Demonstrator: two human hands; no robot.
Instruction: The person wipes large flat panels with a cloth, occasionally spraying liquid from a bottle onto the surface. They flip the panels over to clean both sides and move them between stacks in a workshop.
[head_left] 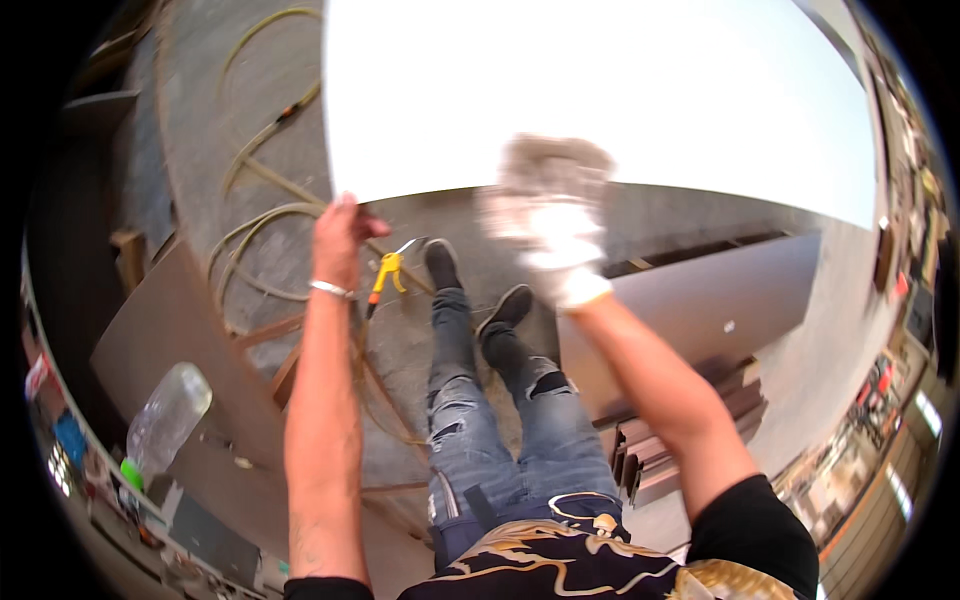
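A large white panel (590, 90) fills the far middle, glaringly bright. At its near left corner my bare left hand (342, 240) pinches the edge, fingertips on the corner and thumb beside it. A bracelet circles that wrist. My right hand (555, 205), in a whitish glove with a greyish front, is over the panel's near edge. Motion smears its fingers, so I cannot tell whether it holds anything. Below the left hand lies a yellow air blow gun (388, 272) with an orange fitting, near my left shoe.
A pale hose (245, 165) loops over the floor at left. A grey-brown sheet (690, 315) and stacked brown strips (650, 445) are at right. On the brown board (190, 370) at left sits a clear plastic bottle (170, 420) with a green cap. Cluttered shelving (860, 420) lines the right.
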